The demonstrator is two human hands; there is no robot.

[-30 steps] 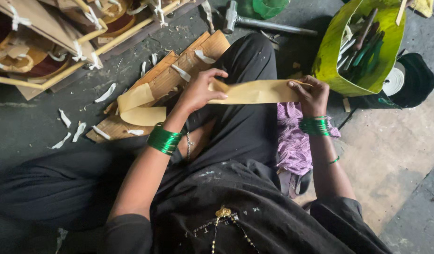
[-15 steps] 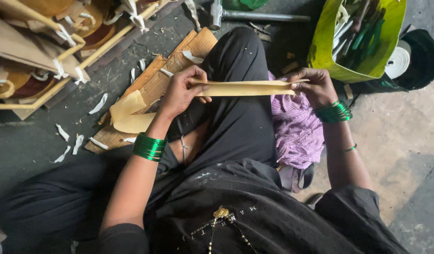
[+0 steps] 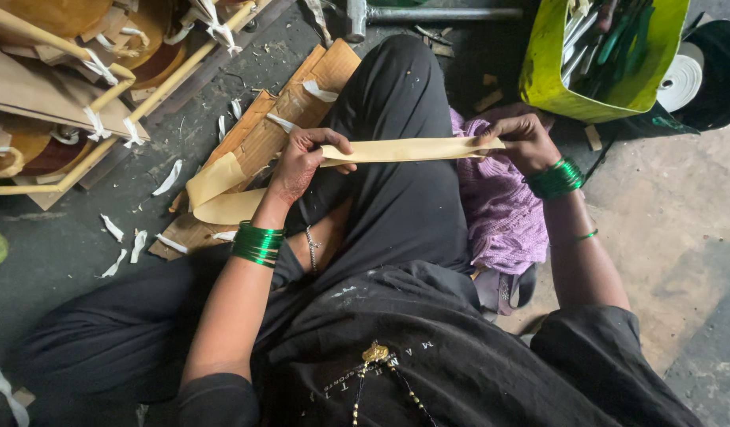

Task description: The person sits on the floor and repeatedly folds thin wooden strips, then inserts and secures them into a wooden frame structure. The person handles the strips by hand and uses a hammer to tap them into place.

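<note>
Tan strip (image 3: 408, 149) stretched across frame centre, over the raised black-clad knee (image 3: 397, 103). Left hand (image 3: 302, 158) pinches its left end; right hand (image 3: 523, 138) grips the right end. Strip's tail curls down-left onto cardboard sheets (image 3: 262, 134). Upper right: green bag (image 3: 547, 71) w/ tools, just above right hand. Upper left: bamboo frame (image 3: 88, 87). White scraps (image 3: 167, 178) on floor, left.
</note>
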